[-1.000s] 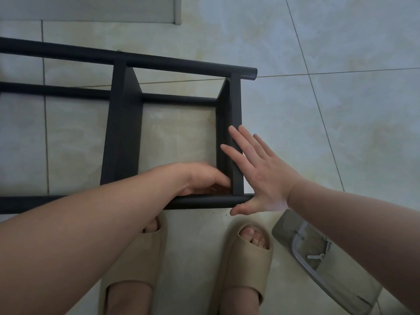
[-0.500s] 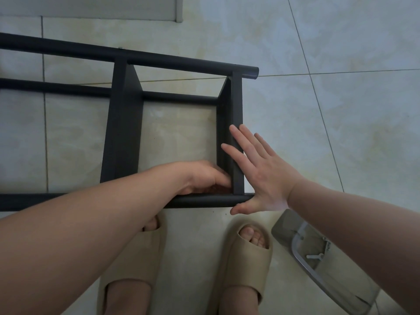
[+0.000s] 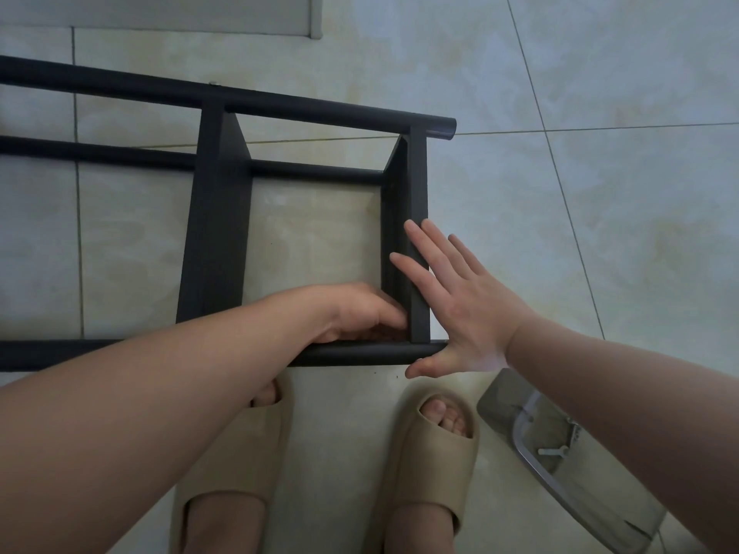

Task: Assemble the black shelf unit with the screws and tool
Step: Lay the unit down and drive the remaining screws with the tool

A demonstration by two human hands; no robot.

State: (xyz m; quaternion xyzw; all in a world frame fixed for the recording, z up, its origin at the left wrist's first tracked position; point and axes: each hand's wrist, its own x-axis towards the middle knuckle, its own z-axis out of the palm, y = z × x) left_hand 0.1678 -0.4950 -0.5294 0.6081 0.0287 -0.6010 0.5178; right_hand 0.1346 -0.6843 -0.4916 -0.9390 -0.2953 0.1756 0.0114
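**While on the tiled floor [image 3: 600,233], black shelf unit [image 3: 218,233] is pressed at one end**

Where the unit ends on the right, its end panel [image 3: 418,185] is set between two tubes. The right hand [image 3: 464,313] is laid flat against that panel's outer face, fingers straight. The left hand [image 3: 356,313] is tucked into the inner corner by the near tube [image 3: 360,352], fingers curled; whether anything is gripped cannot be told. Beige slippers [image 3: 432,473] and a clear packet [image 3: 560,465] are seen just below.
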